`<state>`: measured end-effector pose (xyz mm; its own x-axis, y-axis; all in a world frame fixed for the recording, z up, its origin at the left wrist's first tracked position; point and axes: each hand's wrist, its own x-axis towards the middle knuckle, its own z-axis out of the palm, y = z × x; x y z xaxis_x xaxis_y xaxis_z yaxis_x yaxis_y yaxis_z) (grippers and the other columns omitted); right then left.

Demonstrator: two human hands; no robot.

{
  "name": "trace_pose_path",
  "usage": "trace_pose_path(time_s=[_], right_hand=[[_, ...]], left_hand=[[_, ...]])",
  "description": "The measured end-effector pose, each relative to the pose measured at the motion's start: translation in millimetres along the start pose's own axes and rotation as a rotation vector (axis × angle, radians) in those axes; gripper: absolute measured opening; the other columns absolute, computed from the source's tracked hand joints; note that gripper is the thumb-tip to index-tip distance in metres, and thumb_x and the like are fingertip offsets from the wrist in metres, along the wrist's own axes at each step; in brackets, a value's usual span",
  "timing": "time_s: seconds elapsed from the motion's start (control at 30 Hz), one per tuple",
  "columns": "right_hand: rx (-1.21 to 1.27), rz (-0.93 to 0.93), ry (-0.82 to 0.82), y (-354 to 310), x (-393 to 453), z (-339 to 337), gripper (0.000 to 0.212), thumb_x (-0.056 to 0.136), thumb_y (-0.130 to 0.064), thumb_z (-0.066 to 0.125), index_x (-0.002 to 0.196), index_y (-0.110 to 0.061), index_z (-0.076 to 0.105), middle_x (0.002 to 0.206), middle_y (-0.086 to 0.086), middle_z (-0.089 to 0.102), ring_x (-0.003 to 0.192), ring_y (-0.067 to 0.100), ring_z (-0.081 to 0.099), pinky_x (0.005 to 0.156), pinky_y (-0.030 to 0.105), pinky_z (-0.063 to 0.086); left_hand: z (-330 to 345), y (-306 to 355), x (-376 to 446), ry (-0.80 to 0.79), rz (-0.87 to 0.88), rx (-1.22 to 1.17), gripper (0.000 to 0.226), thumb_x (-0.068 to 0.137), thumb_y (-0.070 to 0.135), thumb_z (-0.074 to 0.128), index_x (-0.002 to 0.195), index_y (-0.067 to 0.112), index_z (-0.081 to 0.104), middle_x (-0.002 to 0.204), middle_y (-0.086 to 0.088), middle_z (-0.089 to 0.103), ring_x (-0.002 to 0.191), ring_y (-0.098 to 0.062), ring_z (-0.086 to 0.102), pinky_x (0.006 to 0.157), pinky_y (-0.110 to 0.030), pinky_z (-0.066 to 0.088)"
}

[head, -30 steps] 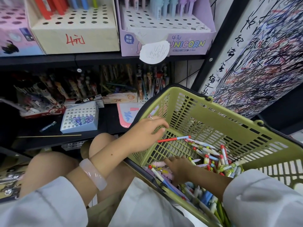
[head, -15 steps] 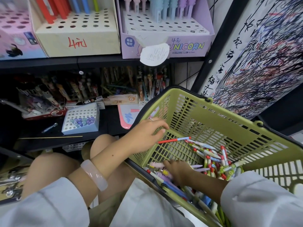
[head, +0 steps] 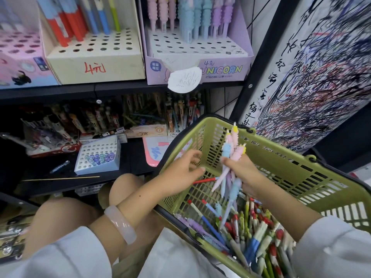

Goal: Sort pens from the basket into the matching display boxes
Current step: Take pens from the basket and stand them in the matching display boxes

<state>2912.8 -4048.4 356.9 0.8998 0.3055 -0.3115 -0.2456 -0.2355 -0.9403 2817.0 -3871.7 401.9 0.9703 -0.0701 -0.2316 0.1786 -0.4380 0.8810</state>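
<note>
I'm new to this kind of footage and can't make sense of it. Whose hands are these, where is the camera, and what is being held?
There is no machine here: a person wears a camera on the head, looking down at their own two hands. The right hand grips a bunch of pastel ridged pens, lifted above a green basket that holds a pile of mixed pens. The left hand, with a pale bangle on its wrist, rests at the basket's near edge, fingers relaxed, holding nothing. On the shelf above stands a purple UNICORN display box with similar pastel pens upright in its holes, probably where this bunch belongs. Beside it is a cream box with red and blue pens.
</note>
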Motion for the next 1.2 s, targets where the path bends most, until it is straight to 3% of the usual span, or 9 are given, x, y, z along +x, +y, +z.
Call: trace_pose_path(time_s=[0.07,0.17,0.27,0.4,0.5,0.7,0.87,1.0,1.2], right_hand=[[0.139,0.011,-0.06,-13.0,-12.6,12.2,0.008,0.086,-0.006,0.06,0.085,-0.013,0.055,0.057,-0.002,0.059,0.049,0.011,0.054,0.044,0.018,0.047],[0.281,-0.057,-0.148,-28.6,-31.8,32.6,0.009,0.088,-0.001,0.055,0.091,-0.009,0.059,0.062,-0.003,0.066,0.059,0.01,0.062,0.05,0.018,0.049],[0.306,-0.159,-0.177,-43.3,-45.4,45.8,0.02,0.09,-0.004,0.055,0.109,-0.009,0.059,0.083,-0.002,0.072,0.078,0.012,0.069,0.062,0.019,0.052],[0.283,-0.23,-0.145,-56.3,-54.5,57.1,0.033,0.093,-0.013,0.054,0.124,-0.025,0.05,0.112,-0.008,0.067,0.1,0.004,0.065,0.079,0.016,0.052],[0.098,-0.292,-0.106,-61.8,-59.0,60.7,0.028,0.095,-0.024,0.051,0.12,-0.035,0.045,0.109,-0.017,0.063,0.094,-0.007,0.062,0.072,0.008,0.048],[-0.092,-0.333,-0.141,-67.7,-66.6,52.5,0.022,0.098,-0.028,0.042,0.115,-0.018,0.052,0.095,0.006,0.066,0.066,0.015,0.062,0.057,0.019,0.051],[-0.062,-0.213,-0.098,-71.3,-59.7,36.5,0.038,0.099,-0.038,0.032,0.122,-0.019,0.056,0.121,0.004,0.061,0.108,0.014,0.058,0.098,0.031,0.045],[0.101,-0.257,-0.052,-93.3,-54.1,37.8,0.028,0.1,-0.027,0.038,0.103,-0.009,0.059,0.085,0.008,0.063,0.07,0.013,0.057,0.062,0.023,0.05],[0.16,-0.395,-0.042,-138.3,-39.6,45.8,0.012,0.095,-0.012,0.05,0.088,-0.012,0.059,0.073,0.0,0.061,0.064,0.007,0.058,0.06,0.019,0.049]], left_hand=[[6.5,3.6,-1.5,-0.115,-0.064,-0.129,0.066,0.091,0.036,0.055,0.145,0.029,0.017,0.135,0.007,0.037,0.12,-0.01,0.045,0.094,-0.022,0.038],[20.0,9.6,-3.8,-0.199,-0.064,-0.318,0.069,0.087,0.034,0.061,0.139,0.038,0.015,0.13,0.017,0.04,0.119,-0.004,0.047,0.101,-0.025,0.039],[31.9,16.4,0.3,-0.064,-0.051,-0.474,0.061,0.085,0.01,0.061,0.126,0.034,0.024,0.115,0.012,0.056,0.094,0.006,0.057,0.079,-0.018,0.052],[30.8,19.3,6.3,0.074,-0.012,-0.58,0.062,0.084,0.0,0.052,0.134,0.029,0.031,0.116,0.011,0.059,0.099,0.005,0.058,0.075,-0.019,0.054],[31.2,22.7,5.4,0.193,-0.016,-0.617,0.043,0.091,0.011,0.052,0.128,0.031,0.04,0.107,0.012,0.061,0.091,0.004,0.06,0.068,-0.016,0.051],[24.1,25.0,0.7,0.267,0.021,-0.594,0.023,0.091,0.02,0.053,0.113,0.015,0.05,0.064,0.001,0.054,0.046,-0.006,0.051,0.046,-0.022,0.042],[13.5,24.4,-5.5,0.191,0.029,-0.561,0.031,0.087,0.006,0.055,0.116,0.017,0.049,0.066,-0.002,0.052,0.047,-0.014,0.041,0.047,-0.026,0.037],[0.2,31.7,-10.5,0.145,0.05,-0.597,0.031,0.09,0.007,0.054,0.116,0.022,0.051,0.065,0.001,0.052,0.045,-0.011,0.042,0.044,-0.022,0.04],[-33.5,46.7,-16.8,0.229,0.156,-0.644,0.012,0.093,0.009,0.052,0.104,0.003,0.05,0.057,0.002,0.06,0.039,-0.01,0.041,0.04,-0.02,0.037]])
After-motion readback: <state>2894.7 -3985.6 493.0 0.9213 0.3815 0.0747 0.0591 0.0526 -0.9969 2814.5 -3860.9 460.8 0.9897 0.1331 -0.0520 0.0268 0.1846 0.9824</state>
